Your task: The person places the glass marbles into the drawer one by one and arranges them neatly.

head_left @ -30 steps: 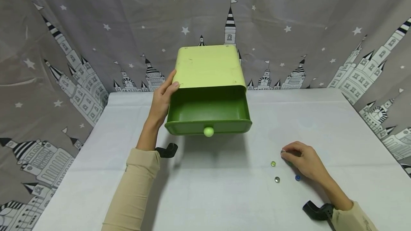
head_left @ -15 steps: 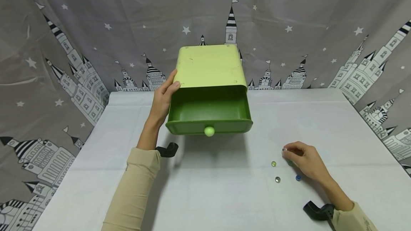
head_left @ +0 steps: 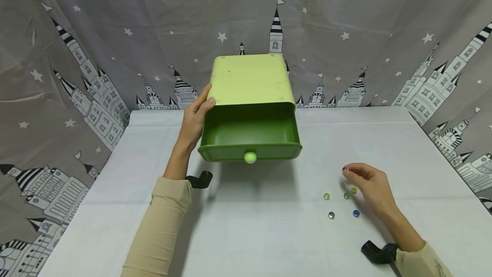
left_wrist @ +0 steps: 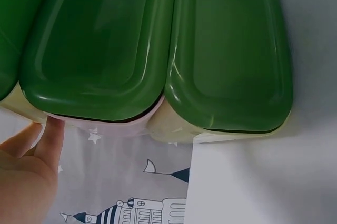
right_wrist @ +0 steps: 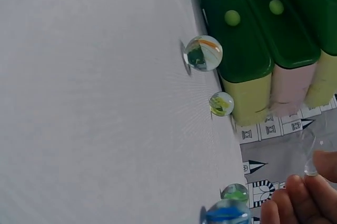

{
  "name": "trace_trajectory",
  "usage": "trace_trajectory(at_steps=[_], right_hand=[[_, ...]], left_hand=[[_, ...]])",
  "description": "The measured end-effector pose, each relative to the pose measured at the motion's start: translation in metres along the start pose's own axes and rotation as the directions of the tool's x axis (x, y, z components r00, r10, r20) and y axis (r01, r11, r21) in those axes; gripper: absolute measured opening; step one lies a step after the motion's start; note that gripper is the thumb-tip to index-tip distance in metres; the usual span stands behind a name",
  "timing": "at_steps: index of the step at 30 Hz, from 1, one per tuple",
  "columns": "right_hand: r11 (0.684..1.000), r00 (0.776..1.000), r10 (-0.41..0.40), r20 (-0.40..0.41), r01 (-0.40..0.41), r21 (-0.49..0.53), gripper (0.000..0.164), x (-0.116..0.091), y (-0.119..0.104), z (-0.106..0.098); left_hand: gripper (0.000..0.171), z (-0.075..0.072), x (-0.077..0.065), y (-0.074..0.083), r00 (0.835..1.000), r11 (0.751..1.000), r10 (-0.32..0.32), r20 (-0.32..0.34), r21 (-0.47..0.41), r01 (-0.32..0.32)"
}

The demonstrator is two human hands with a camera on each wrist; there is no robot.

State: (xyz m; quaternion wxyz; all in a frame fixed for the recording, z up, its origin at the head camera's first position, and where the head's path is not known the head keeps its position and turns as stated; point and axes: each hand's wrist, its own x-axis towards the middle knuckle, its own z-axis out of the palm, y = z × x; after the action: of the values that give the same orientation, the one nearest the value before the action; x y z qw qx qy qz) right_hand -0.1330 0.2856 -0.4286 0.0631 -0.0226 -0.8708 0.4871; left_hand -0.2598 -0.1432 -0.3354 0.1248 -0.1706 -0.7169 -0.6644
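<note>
A small drawer unit (head_left: 251, 80), with a yellow top and green drawers, stands on the table. Its open top drawer (head_left: 250, 125) sticks out, with a round light-green knob. My left hand (head_left: 194, 121) rests against the unit's left side, fingers fairly straight; the left wrist view shows fingertips touching that side. On the right, my right hand (head_left: 370, 185) pinches a small glass marble (right_wrist: 310, 168) between thumb and fingers, above the cloth. Near it lie a blue marble (head_left: 356, 213), a green marble (head_left: 347, 195), two yellow-green marbles (head_left: 326, 196) and a greyish clear marble (head_left: 332, 215).
White cloth (head_left: 269, 234) covers the table. A grey curtain (head_left: 153, 20) printed with castles and stars hangs behind and at the sides. Below the top drawer, the closed lower drawers (left_wrist: 237, 50) show in the left wrist view.
My right hand has risen from the cloth and shifted slightly away with the pinched marble, uncovering green and yellow-green marbles beneath it. My left hand and the drawer unit stay put.
</note>
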Motion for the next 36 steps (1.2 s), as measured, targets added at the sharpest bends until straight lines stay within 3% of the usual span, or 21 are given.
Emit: trace_trajectory(at_steps=[17,27,36], right_hand=[[0.989,0.997,-0.046,-0.061,0.054,0.139,0.031,0.008,-0.011,-0.006],[0.964,0.992,-0.105,-0.072,0.119,0.239,0.026,0.013,-0.028,-0.007],[0.955,0.981,-0.189,-0.048,0.194,0.223,0.024,0.011,-0.049,-0.003]], left_hand=[[0.054,0.000,0.000,-0.001,1.000,1.000,-0.005,0.007,0.015,0.005],[0.054,0.000,0.000,-0.001,1.000,1.000,0.000,0.005,0.012,0.000],[0.054,0.000,-0.001,-0.001,1.000,1.000,0.002,0.017,0.016,-0.002]])
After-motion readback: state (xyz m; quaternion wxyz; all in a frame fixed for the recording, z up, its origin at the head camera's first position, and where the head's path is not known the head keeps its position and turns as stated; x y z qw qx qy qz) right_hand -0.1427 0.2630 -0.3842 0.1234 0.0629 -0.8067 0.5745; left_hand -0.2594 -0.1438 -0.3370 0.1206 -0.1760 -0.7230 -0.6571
